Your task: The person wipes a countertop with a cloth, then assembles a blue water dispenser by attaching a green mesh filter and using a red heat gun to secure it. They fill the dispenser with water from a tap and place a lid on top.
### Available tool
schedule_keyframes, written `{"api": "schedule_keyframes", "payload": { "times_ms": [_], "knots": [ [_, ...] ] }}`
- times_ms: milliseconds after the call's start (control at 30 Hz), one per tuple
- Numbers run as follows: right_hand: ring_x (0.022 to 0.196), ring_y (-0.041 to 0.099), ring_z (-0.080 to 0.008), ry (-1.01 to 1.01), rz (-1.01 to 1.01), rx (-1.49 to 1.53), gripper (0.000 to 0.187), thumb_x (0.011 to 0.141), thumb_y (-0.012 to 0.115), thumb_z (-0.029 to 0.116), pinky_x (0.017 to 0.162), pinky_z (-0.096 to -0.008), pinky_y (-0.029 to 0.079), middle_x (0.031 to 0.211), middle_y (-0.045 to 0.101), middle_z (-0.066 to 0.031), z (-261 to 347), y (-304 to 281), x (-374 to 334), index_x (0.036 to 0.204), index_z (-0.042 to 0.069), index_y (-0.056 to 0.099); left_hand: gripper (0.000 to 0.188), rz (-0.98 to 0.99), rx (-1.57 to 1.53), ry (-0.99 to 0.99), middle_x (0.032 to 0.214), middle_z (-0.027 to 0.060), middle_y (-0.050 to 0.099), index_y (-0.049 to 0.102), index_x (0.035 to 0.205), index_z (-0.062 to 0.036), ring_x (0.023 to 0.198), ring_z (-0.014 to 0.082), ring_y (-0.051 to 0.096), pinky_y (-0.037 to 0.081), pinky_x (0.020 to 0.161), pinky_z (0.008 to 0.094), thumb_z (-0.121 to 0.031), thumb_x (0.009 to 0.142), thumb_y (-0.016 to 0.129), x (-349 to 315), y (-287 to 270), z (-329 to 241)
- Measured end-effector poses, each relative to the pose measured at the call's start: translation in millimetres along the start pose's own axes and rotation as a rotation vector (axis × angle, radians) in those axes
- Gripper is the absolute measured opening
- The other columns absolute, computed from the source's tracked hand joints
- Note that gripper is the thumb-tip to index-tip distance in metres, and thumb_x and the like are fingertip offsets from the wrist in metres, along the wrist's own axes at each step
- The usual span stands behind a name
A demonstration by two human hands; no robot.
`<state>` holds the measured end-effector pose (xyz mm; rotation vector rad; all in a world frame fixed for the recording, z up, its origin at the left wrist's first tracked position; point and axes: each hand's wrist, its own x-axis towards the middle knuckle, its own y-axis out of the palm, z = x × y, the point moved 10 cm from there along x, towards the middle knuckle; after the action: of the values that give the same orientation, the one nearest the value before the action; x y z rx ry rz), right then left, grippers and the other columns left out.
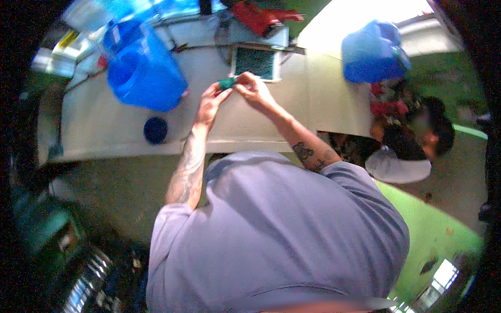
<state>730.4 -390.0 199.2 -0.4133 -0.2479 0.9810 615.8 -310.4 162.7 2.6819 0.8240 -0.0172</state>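
Note:
Both of my hands meet over the table in front of me, around a small dark green piece (226, 83). My left hand (210, 101) is closed on it, thumb and fingers pinching from the left. The fingertips of my right hand (254, 91) are drawn together at its right end, where a tiny pale bit shows. Whether the right fingers grip the green piece or that bit is too blurred to tell. Just beyond my hands lies a shallow white-rimmed tray (278, 65) with a dark green, speckled inside.
A large blue plastic container (148, 73) stands left on the pale table (229, 133), a dark blue round item (155, 130) nearer me. Another blue container (373, 52) is at far right. A red item (261, 18) lies at the back. Another person (407, 135) sits at right.

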Motion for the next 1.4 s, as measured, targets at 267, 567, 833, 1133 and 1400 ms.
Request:
{"api": "schedule_keyframes", "payload": {
  "times_ms": [267, 567, 833, 1133, 1400],
  "knots": [
    [0.072, 0.055, -0.0107, 0.119, 0.01, 0.254, 0.016, 0.089, 0.066, 0.015, 0.068, -0.028, 0.048, 0.078, 0.059, -0.0028, -17.8, 6.8, -12.3, 0.095, 0.001, 0.058, 0.021, -0.044, -0.06, 0.007, 0.096, 0.0001, 0.068, 0.063, 0.112, -0.0048, 0.085, 0.0075, 0.061, 0.048, 0.08, 0.0222, 0.001, 0.092, 0.059, 18.7, -3.6, 17.8],
    [0.086, 0.06, -0.0108, 0.177, 0.101, 0.392, 0.02, 0.097, 0.058, 0.02, 0.08, -0.0272, 0.049, 0.093, 0.066, -0.0033, -44.4, -16.7, -40.0, 0.107, 0.003, 0.064, 0.011, -0.12, 0.089, 0.156, 0.084, -0.003, 0.063, 0.063, 0.095, -0.0064, 0.077, 0.008, 0.057, 0.046, 0.074, 0.0227, -0.002, 0.085, 0.067, 6.5, 2.4, -11.2],
    [0.081, 0.066, -0.0178, 0.064, -0.15, -0.125, 0.03, 0.094, 0.063, 0.028, 0.076, -0.0292, 0.052, 0.099, 0.071, -0.0127, -75.7, -75.0, 0.5, 0.11, 0.002, 0.067, 0.021, -0.541, 0.181, -0.043, 0.08, -0.0022, 0.06, 0.061, 0.094, -0.0061, 0.072, 0.0082, 0.053, 0.043, 0.067, 0.0238, -0.011, 0.079, 0.074, -49.0, -111.8, 45.8],
    [0.105, 0.063, -0.0161, -0.25, -0.117, -0.337, 0.03, 0.097, 0.056, 0.022, 0.088, -0.0318, 0.048, 0.115, 0.067, -0.0064, 4.0, -181.3, 91.1, 0.124, 0.008, 0.06, 0.034, -0.917, -0.131, 0.017, 0.107, 0.0005, 0.063, 0.063, 0.114, -0.0074, 0.094, 0.014, 0.054, 0.042, 0.084, 0.032, -0.023, 0.084, 0.066, -63.7, -222.0, 145.7],
    [0.125, 0.045, -0.0327, -0.426, 0.164, -1.01, 0.072, 0.078, 0.077, 0.028, 0.106, -0.0431, 0.038, 0.136, 0.049, -0.0146, -7.4, -171.2, 191.9, 0.14, 0.012, 0.043, 0.024, -0.912, -0.129, 0.033, 0.097, -0.0034, 0.059, 0.061, 0.099, -0.0137, 0.088, 0.0117, 0.052, 0.038, 0.073, 0.0295, -0.032, 0.085, 0.063, -2.1, -255.7, 198.2]
  ]
}}
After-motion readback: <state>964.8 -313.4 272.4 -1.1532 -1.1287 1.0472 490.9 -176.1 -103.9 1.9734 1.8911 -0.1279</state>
